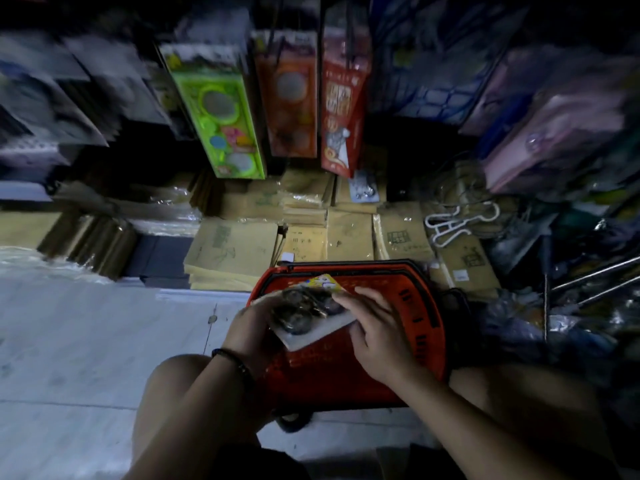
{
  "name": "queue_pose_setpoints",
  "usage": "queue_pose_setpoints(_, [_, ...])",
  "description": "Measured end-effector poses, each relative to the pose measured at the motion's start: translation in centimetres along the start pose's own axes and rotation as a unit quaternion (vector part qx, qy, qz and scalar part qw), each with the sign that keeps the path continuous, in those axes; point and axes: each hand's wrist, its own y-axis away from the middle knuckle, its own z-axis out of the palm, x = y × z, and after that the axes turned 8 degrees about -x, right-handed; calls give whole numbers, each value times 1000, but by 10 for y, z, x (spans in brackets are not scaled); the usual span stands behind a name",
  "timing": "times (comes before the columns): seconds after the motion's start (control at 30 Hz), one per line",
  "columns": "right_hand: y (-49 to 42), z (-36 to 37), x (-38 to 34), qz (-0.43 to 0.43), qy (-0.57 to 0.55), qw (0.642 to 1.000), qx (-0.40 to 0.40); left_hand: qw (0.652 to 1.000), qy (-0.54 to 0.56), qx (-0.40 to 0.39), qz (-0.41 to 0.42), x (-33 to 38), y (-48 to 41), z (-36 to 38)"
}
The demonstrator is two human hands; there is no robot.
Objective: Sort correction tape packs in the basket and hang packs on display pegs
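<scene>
Pack: correction tape pack, lower centre of the frame, held tilted just above the red basket.
Left hand: left hand grips the pack's left edge, fingers curled round it.
Right hand: right hand pinches the right edge, fingers on top, thumb at the lower corner.
Behind: brown notebook stacks mid-frame; green toy pack hanging upper centre.

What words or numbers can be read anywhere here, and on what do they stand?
None can be read for certain.
On the brown paper pads: green print, too blurred.
On the red hanging pack: characters, too blurred.
On the correction tape pack: yellow header print, too small.
</scene>
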Motion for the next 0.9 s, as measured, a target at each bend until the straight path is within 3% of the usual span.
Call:
queue_pose_setpoints(0.17, [-10,-49,-45,2,-37,998,-56,992,4,-15,128,20,44,30])
queue_pose_setpoints(0.3, [-31,-90,-91,-19,19,999,23,982,8,-40,184,48,84,58])
queue_pose_setpoints(0.43, [-52,-146,-131,-96,56,990,89,965,17,-84,249,82,121,85])
queue_pose_setpoints(0.73, [-98,-293,-214,-208,202,951,103,895,-146,-143,396,186,204,148])
queue_pose_setpoints(0.9, [-133,-350,-256,-254,247,924,144,823,-219,-115,511,251,240,176])
